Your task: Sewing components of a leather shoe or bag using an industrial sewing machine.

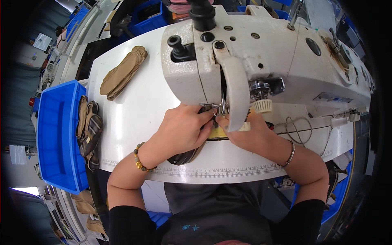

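Observation:
My left hand (185, 128) is closed at the presser foot (220, 108) of a white sewing machine (261, 49), fingertips holding a dark fabric piece (183, 157), whose striped part shows below my wrist on the white table (143, 118). My right hand (249, 132) is bent in beside the needle area, its fingertips partly hidden behind the machine's curved arm, so what they grip is unclear. A yellow strip (217, 134) lies between my hands under the needle.
Stacked tan sole-shaped pieces (122, 73) lie at the upper left. Plaid and tan pieces (90, 139) hang by a blue bin (57, 134) at the table's left edge. A looped cord (299, 141) lies right of my right hand. More blue bins (145, 20) stand behind.

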The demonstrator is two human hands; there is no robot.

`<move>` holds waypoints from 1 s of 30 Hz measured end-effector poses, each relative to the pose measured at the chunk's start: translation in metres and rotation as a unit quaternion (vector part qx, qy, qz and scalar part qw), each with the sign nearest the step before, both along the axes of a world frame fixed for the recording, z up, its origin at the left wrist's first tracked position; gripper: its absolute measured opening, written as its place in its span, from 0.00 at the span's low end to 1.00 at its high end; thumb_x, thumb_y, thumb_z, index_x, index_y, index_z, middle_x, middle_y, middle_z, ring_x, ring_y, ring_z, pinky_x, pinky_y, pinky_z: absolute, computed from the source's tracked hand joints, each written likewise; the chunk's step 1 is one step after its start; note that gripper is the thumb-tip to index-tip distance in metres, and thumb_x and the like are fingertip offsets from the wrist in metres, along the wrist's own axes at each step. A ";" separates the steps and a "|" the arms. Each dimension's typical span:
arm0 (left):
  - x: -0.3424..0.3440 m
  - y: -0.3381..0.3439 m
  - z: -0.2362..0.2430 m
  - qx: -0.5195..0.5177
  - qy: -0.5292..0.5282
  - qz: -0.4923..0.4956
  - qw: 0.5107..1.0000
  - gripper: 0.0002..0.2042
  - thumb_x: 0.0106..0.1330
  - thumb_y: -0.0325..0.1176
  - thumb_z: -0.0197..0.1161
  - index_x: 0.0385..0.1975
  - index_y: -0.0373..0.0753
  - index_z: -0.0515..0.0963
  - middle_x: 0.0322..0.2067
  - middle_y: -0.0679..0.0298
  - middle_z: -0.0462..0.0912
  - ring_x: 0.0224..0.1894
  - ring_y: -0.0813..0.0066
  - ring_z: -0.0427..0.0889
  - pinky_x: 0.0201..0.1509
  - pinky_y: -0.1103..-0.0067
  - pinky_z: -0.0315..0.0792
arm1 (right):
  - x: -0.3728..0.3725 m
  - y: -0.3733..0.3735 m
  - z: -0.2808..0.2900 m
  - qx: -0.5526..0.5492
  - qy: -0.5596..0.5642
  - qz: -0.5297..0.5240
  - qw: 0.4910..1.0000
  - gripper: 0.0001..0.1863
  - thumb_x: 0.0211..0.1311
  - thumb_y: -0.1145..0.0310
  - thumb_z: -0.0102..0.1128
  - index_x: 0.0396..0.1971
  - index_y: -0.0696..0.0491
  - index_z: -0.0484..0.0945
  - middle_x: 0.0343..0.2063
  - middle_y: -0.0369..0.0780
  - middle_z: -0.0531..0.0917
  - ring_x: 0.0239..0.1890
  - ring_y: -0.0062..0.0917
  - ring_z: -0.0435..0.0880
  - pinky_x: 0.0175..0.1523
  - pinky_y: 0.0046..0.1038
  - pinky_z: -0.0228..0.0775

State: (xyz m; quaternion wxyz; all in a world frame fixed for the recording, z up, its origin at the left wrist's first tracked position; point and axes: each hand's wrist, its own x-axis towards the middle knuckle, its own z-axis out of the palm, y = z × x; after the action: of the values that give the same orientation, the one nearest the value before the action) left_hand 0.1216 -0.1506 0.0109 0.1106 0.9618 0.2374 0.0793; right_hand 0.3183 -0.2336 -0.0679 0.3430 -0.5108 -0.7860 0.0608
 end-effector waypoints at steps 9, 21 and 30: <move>-0.001 0.001 0.001 -0.015 -0.017 0.007 1.000 0.13 0.61 0.34 0.62 0.43 0.39 0.85 0.33 0.58 0.82 0.35 0.58 0.83 0.34 0.69 0.79 | 0.003 0.001 0.006 0.036 -0.003 -0.004 0.999 0.06 0.59 0.70 0.60 0.35 0.51 0.83 0.15 0.39 0.78 0.17 0.35 0.81 0.22 0.35 0.72; -0.007 0.019 -0.014 -0.216 -0.211 0.118 0.946 0.05 0.61 0.27 0.64 0.32 0.34 0.85 0.35 0.53 0.80 0.31 0.65 0.82 0.34 0.75 0.75 | 0.001 -0.002 0.018 -0.006 -0.231 -0.022 0.973 0.08 0.57 0.69 0.62 0.36 0.51 0.81 0.17 0.38 0.79 0.18 0.34 0.81 0.22 0.34 0.72; -0.006 0.015 -0.018 -0.222 -0.231 0.140 0.937 0.05 0.60 0.26 0.65 0.30 0.32 0.85 0.36 0.51 0.80 0.33 0.65 0.82 0.33 0.76 0.75 | -0.012 -0.002 0.032 0.184 -0.089 0.000 0.979 0.05 0.50 0.68 0.61 0.26 0.51 0.74 0.25 0.34 0.75 0.21 0.24 0.79 0.21 0.26 0.70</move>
State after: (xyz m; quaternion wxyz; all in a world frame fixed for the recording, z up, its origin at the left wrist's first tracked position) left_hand 0.1157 -0.1357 -0.0072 0.3613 0.8251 0.3489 0.2588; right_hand 0.3060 -0.2353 -0.0359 0.3595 -0.4426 -0.8110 -0.1308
